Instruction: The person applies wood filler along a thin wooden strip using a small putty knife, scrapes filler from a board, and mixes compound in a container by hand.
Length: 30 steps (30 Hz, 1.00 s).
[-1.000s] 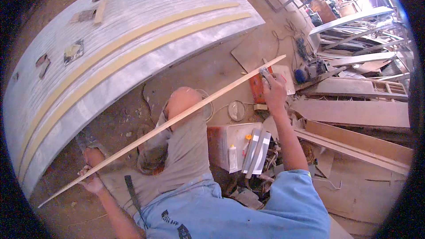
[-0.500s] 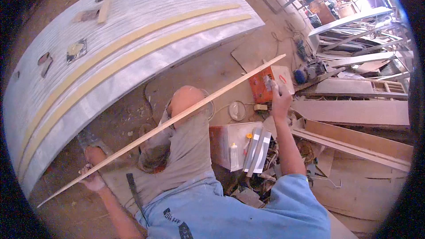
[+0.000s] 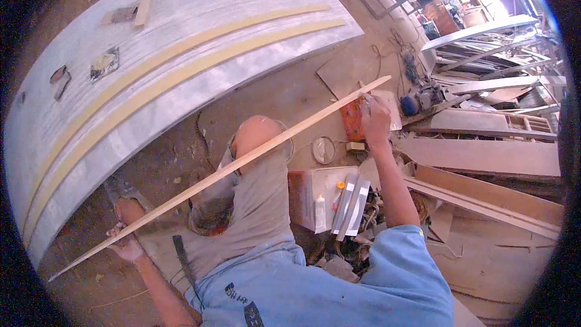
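A long thin wooden strip (image 3: pixel 254 154) lies slantwise across my knee. Near its lower left end, my left hand (image 3: pixel 126 244) is closed round it. My right hand (image 3: pixel 376 115) is by the strip's upper right end, its fingers pinched on a small tool that is mostly hidden by them. Behind that hand is an orange and white box (image 3: pixel 351 122) on the floor. Two yellowish strips (image 3: pixel 200 63) rest on the large pale ridged panel (image 3: pixel 206 0) at the upper left.
To the right of my knee stands a box (image 3: pixel 302 197) with a white bottle (image 3: pixel 319 213) on it. A round lid (image 3: pixel 324 150) and a small wood block (image 3: pixel 355 146) lie beyond. Boards (image 3: pixel 484 154) and scrap are piled at the right; a power tool (image 3: pixel 423 98) sits nearby.
My right hand was at the strip, dropped away over the orange and white box, and is now back up by the strip's end. My left hand keeps its hold.
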### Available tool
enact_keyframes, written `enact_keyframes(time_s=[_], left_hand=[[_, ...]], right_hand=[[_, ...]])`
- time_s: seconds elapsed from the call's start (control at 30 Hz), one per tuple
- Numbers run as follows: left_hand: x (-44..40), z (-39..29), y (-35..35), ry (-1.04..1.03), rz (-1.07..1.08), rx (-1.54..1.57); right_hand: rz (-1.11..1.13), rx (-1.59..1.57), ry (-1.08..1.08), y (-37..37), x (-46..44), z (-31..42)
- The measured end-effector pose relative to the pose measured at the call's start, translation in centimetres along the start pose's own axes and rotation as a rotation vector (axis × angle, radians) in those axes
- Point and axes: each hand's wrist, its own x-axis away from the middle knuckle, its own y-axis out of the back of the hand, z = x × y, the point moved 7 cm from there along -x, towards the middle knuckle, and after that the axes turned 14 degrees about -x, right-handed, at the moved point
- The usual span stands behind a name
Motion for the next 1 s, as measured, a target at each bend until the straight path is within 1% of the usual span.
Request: enact_keyframes(time_s=[0.03, 0.1, 0.13, 0.17, 0.23, 0.33, 0.37, 0.43, 0.47, 0.5, 0.53, 0.57, 0.63, 0.67, 0.7, 0.73, 0.77, 0.8, 0.83, 0.87, 0.93, 0.97, 1.0], left_hand=[[-0.3, 0.0, 0.6, 0.005, -0.002, -0.001], [-0.3, 0.2, -1.1, -0.005, 0.516, -0.082], [-0.5, -0.2, 0.0, -0.002, 0.514, -0.083], [-1.4, -1.0, 2.8, -0.025, 0.253, -0.057], [-1.3, -1.2, 3.7, -0.05, -0.01, -0.032], [-0.9, -1.0, 3.1, -0.03, -0.112, 0.053], [-0.8, -1.0, 2.8, -0.021, -0.145, 0.025], [-0.8, -1.1, 3.1, -0.009, -0.175, -0.003], [-1.0, -0.8, 2.6, 0.01, -0.07, -0.008], [-1.2, -0.5, 1.9, 0.029, 0.037, -0.011], [-0.9, 0.1, 0.5, 0.029, 0.043, -0.007], [-0.2, 0.4, -0.8, 0.007, 0.016, 0.009], [-0.1, 0.4, -1.9, -0.021, -0.004, 0.03], [-0.1, -0.1, -0.9, -0.041, -0.146, -0.094], [0.1, -0.8, 0.5, -0.06, -0.287, -0.219], [-0.2, -1.2, 1.5, -0.06, -0.281, -0.216], [-0.7, -1.1, 1.2, -0.049, -0.077, -0.146], [-0.8, -0.8, 0.6, -0.036, 0.128, -0.076], [-0.9, -0.3, 0.7, -0.035, 0.137, -0.075], [-0.9, -1.0, 1.3, -0.219, -0.02, -0.592], [-1.4, -2.2, 4.1, -0.149, -0.159, -0.272], [-1.7, -2.6, 4.9, -0.151, -0.154, -0.273], [-1.6, -2.7, 5.1, -0.2, -0.172, -0.351]], right_hand=[[0.018, -0.005, 0.031, 0.0, 0.0, 0.7], [0.049, 0.008, 0.011, -0.1, 0.2, 1.8], [0.076, 0.018, -0.006, -0.3, 0.3, 2.1], [0.078, 0.018, -0.008, -0.6, 0.6, 2.4], [0.062, 0.022, -0.003, -1.2, 1.0, 2.9], [0.099, 0.032, 0.036, -2.2, 1.8, 3.7], [0.1, 0.033, 0.035, -2.4, 2.1, 4.2], [0.087, 0.059, 0.142, -2.2, 2.8, 7.4], [0.083, 0.06, 0.141, -1.9, 3.1, 8.3], [0.136, 0.01, 0.085, -1.9, 3.4, 8.7], [0.187, -0.042, 0.032, -1.8, 3.5, 8.8], [0.181, -0.043, 0.034, -1.3, 3.5, 8.8], [0.097, -0.227, 0.059, 0.7, 3.0, 7.9], [0.091, -0.227, 0.064, 1.4, 2.3, 7.2], [0.028, -0.233, -0.024, 2.5, 1.5, 5.5], [-0.034, -0.24, -0.114, 3.7, 0.8, 3.7], [-0.041, -0.241, -0.115, 4.2, 0.0, 2.0], [-0.124, -0.117, -0.018, 4.9, -0.8, 0.3], [-0.207, 0.009, 0.077, 5.4, -1.5, -1.2], [-0.215, 0.007, 0.074, 5.2, -2.2, -3.5], [-0.223, 0.114, -0.016, 4.2, -3.4, -8.0], [-0.227, 0.111, -0.018, 3.8, -3.7, -9.2], [-0.213, 0.143, -0.003, 3.3, -4.0, -9.6]])
